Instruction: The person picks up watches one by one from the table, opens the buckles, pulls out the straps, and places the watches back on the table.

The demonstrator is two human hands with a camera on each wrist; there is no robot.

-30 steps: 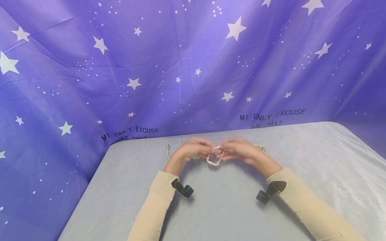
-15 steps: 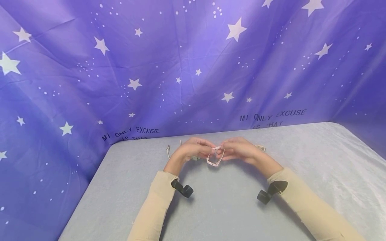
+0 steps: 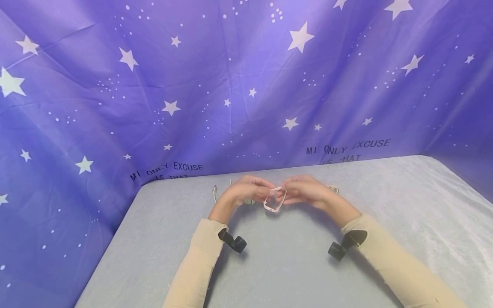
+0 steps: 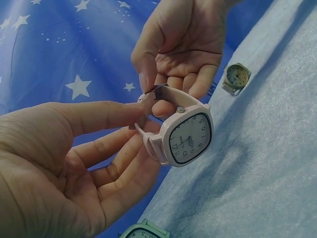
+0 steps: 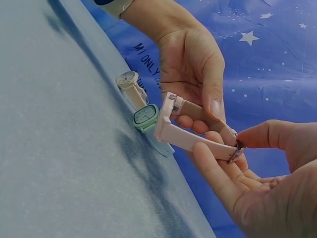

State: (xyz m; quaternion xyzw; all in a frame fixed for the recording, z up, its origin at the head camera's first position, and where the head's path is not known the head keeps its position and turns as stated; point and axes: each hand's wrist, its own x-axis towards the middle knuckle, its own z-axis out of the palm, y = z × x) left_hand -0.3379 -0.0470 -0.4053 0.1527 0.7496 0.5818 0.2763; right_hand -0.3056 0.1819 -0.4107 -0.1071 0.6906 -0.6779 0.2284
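A pale pink wristwatch (image 3: pixel 271 209) with a squarish white dial is held above the table between both hands, its strap forming a loop. In the left wrist view, the left hand (image 4: pixel 84 163) pinches one side of the pink strap (image 4: pixel 154 145) between thumb and fingers. The right hand (image 3: pixel 308 191) grips the strap by its metal buckle (image 5: pixel 238 148), thumb and fingertips on it, in the right wrist view. The dial hangs toward the person, below the fingers. In the head view the left hand (image 3: pixel 249 190) partly hides a green watch (image 3: pixel 249 202) behind it.
On the grey cloth-covered table (image 3: pixel 285 261) lie a mint-green watch (image 5: pixel 146 115) and a cream-strapped watch (image 5: pixel 130 85) behind the left hand. Another watch (image 4: pixel 237 77) lies beyond the right hand. A purple star-printed curtain (image 3: pixel 246 85) hangs behind the table's far edge.
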